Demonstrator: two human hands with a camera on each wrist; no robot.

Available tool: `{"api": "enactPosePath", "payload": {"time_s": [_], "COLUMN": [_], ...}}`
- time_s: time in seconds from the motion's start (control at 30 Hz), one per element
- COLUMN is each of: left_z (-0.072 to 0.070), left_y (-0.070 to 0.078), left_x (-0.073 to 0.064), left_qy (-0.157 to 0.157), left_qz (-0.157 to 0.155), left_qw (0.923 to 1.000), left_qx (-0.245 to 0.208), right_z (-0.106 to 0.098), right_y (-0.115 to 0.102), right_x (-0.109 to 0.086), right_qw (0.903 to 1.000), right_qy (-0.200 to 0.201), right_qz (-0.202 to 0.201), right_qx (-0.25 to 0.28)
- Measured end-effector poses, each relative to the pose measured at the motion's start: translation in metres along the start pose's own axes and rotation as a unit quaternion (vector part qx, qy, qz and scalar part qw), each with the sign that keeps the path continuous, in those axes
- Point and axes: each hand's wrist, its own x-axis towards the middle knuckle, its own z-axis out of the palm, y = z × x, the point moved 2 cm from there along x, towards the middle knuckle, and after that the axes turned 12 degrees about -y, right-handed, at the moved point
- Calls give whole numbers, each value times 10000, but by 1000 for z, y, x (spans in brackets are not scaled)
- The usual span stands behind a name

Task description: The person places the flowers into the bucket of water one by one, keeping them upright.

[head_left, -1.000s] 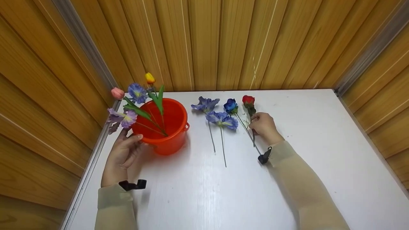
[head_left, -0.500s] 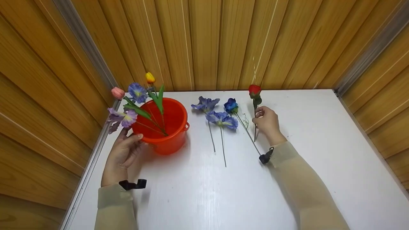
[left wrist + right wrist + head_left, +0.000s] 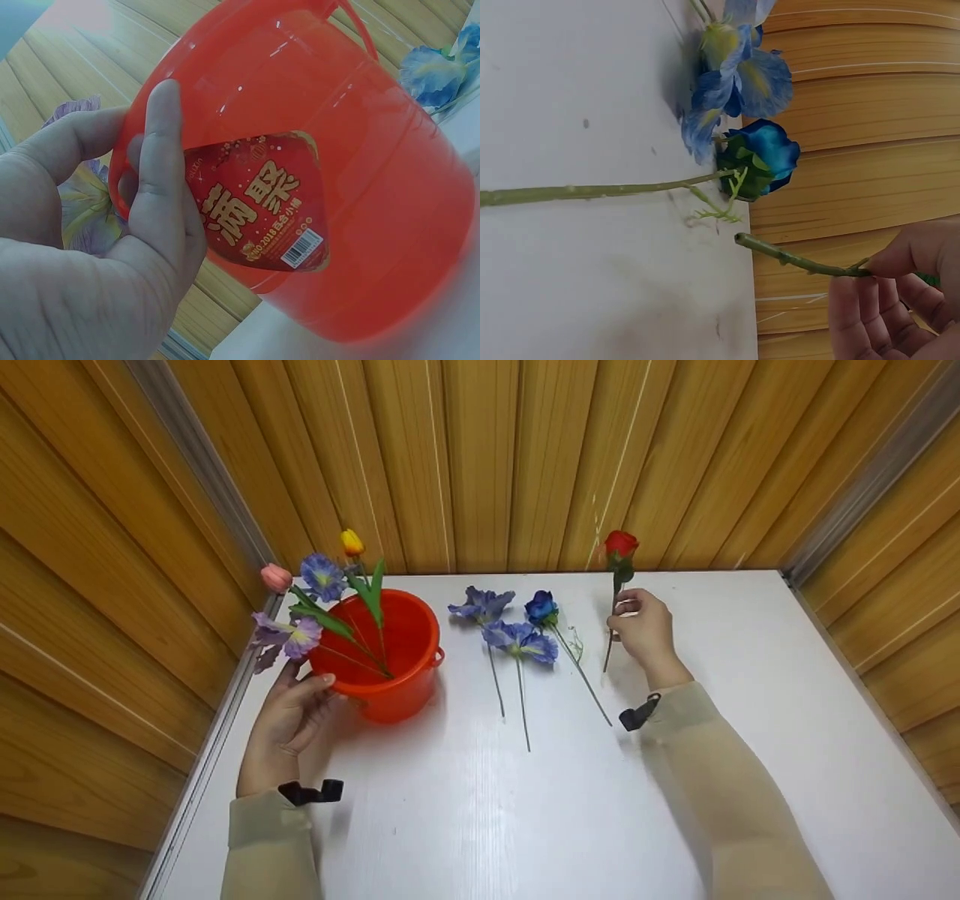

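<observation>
My left hand (image 3: 289, 716) grips the near-left rim of a red plastic bucket (image 3: 409, 690), thumb on its outer side, as the left wrist view shows beside a printed label (image 3: 262, 202). Leaning in the bucket are a pink tulip (image 3: 277, 578), a yellow tulip (image 3: 352, 543), a blue iris (image 3: 323, 577) and a pale purple iris (image 3: 289, 636). My right hand (image 3: 646, 626) pinches the stem of a red rose (image 3: 621, 544) between thumb and fingers, bloom up. In the right wrist view the stem's cut end (image 3: 780, 255) sticks out below the fingers; the bloom is out of that view.
A blue rose (image 3: 541, 607) lies on the white table (image 3: 465, 825) left of my right hand. Two blue-purple irises, one farther back (image 3: 482, 604) and one nearer (image 3: 519, 640), lie between it and the bucket. Wood-panelled walls (image 3: 480, 465) stand behind and at both sides.
My right hand has raised the red rose from the table, tipped it upright and carried it a little right and back. The left hand and bucket have stayed nearly still.
</observation>
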Motion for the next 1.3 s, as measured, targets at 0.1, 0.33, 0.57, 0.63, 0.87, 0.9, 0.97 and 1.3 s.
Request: {"api": "enactPosePath", "payload": {"time_s": [0.1, 0.33, 0.57, 0.63, 0.87, 0.9, 0.97, 1.3], "left_z": [-1, -2, -1, 0, 0, 0, 0, -1], "left_y": [0, 0, 0, 1, 1, 1, 1, 0], "left_x": [0, -1, -1, -1, -1, 0, 0, 1], "left_qy": [-11, 4, 9, 19, 5, 4, 17, 12], "left_qz": [17, 38, 7, -13, -88, -85, -79, -50], "left_qw": [10000, 10000, 9999, 9999, 9997, 9997, 9997, 9999], "left_qx": [-16, -78, -145, -157, -220, -227, -215, -126], "right_z": [-5, -16, -24, -26, -32, -32, -33, -13], "right_y": [-10, -35, -60, -67, -89, -92, -98, -111], "right_x": [-2, -6, -10, -12, -13, -14, -13, -10], "right_qw": [9999, 9993, 9975, 9973, 9947, 9941, 9931, 9857], "right_qy": [8, 44, 175, 206, 198, 194, 195, -100], "right_qz": [-74, -326, -627, -639, -918, -961, -1031, -1330], "right_qx": [103, 187, 288, 298, 428, 463, 526, 1031]}}
